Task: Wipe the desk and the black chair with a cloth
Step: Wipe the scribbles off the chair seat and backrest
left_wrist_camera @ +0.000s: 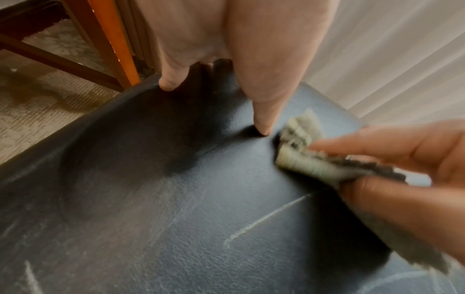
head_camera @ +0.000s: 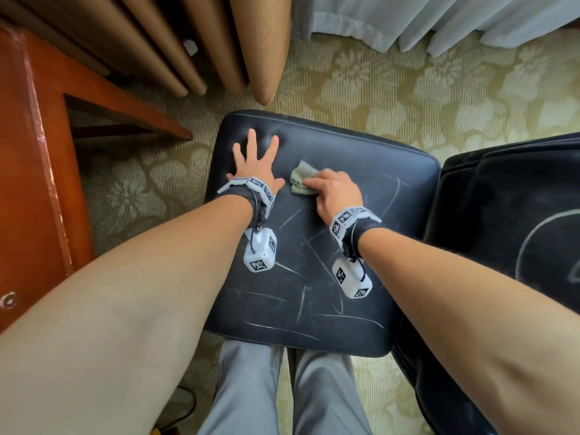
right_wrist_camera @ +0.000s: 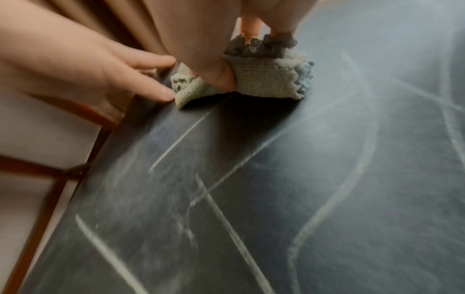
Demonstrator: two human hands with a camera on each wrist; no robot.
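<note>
The black chair seat (head_camera: 361, 196) fills the middle of the head view, streaked with pale chalk-like lines. My left hand (head_camera: 255, 161) lies flat on its far left part, fingers spread and pressing the cushion (left_wrist_camera: 151, 159). My right hand (head_camera: 334, 191) grips a bunched grey-green cloth (head_camera: 299, 180) and presses it onto the seat just right of the left hand. In the right wrist view the cloth (right_wrist_camera: 271, 79) is folded under my fingers. In the left wrist view the cloth (left_wrist_camera: 299, 143) sits close to my left thumb (left_wrist_camera: 264, 111). The chair back (head_camera: 508, 215) at right bears chalk marks too.
A reddish wooden desk (head_camera: 34, 171) stands at left, its leg frame (left_wrist_camera: 105, 45) close to the seat. Tan curtains (head_camera: 201, 39) and white sheers (head_camera: 439, 17) hang behind. Patterned carpet (head_camera: 392, 83) surrounds the chair. My grey trouser legs (head_camera: 282, 390) are below the seat's near edge.
</note>
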